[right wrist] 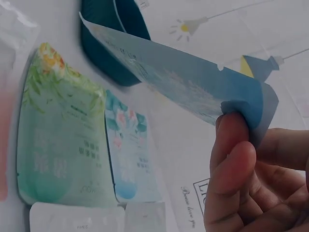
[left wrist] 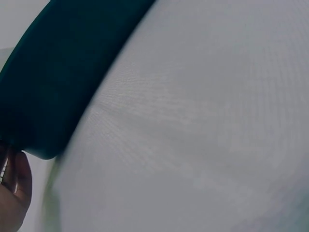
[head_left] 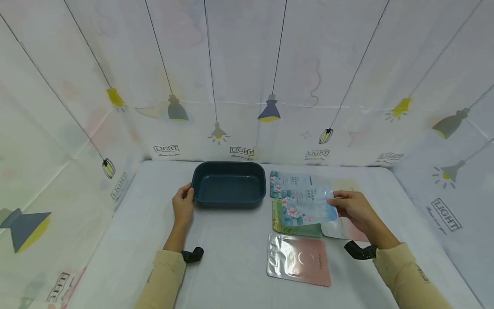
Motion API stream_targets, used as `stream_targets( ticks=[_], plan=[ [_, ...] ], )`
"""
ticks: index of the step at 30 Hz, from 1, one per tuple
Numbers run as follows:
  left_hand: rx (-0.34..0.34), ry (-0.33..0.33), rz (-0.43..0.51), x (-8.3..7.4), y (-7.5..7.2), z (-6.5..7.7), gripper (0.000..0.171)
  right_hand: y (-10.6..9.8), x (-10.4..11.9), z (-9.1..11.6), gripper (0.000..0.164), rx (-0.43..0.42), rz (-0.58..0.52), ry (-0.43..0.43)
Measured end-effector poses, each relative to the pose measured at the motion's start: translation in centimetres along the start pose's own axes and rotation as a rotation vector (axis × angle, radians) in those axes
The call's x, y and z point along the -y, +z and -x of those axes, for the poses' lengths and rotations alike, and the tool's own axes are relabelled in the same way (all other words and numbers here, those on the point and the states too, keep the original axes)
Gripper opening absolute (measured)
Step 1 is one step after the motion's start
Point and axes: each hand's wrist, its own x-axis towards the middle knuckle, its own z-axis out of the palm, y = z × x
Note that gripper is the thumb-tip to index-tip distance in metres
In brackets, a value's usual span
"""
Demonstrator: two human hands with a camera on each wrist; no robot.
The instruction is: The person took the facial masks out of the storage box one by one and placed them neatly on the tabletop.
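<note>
My right hand (head_left: 356, 210) pinches the right end of a light-blue sachet printed with pink flowers (head_left: 305, 208). In the right wrist view, thumb and fingers grip that sachet (right wrist: 193, 77), raised above the others. At the left end of a dark teal rectangular tub (head_left: 229, 205), my left hand (head_left: 183, 206) holds its wall near the front corner. The left wrist view shows the tub's side (left wrist: 63, 63) with a few fingers (left wrist: 23, 176) at its end. Below the lifted sachet lie another blue flowered sachet (head_left: 275, 182) and a green one (head_left: 301, 231).
A pink and silver sachet (head_left: 299, 259) lies nearer the front. Beneath my right hand are a pale pink and white sachet (head_left: 343, 229) and a cream-coloured one (head_left: 347, 184). The white-covered table (head_left: 227, 257) meets a lamp-patterned curtain (head_left: 239, 86) behind the tub.
</note>
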Motion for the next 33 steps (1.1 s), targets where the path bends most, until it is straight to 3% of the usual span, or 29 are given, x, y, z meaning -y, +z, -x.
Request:
stream_targets(
  ticks=[12, 20, 33],
  plan=[
    [-0.011, -0.003, 0.007, 0.1, -0.1, 0.0, 0.032, -2.0, -1.5, 1.9, 0.053, 0.003, 0.042, 0.036],
    [0.021, -0.016, -0.001, 0.0, -0.3, -0.1, 0.033, -4.2, -2.4, 3.5, 0.050, 0.005, 0.098, 0.046],
    [0.026, -0.024, 0.003, -0.1, -0.2, 0.0, 0.033, -6.0, -7.8, 6.3, 0.046, -0.015, 0.025, 0.222]
  ],
)
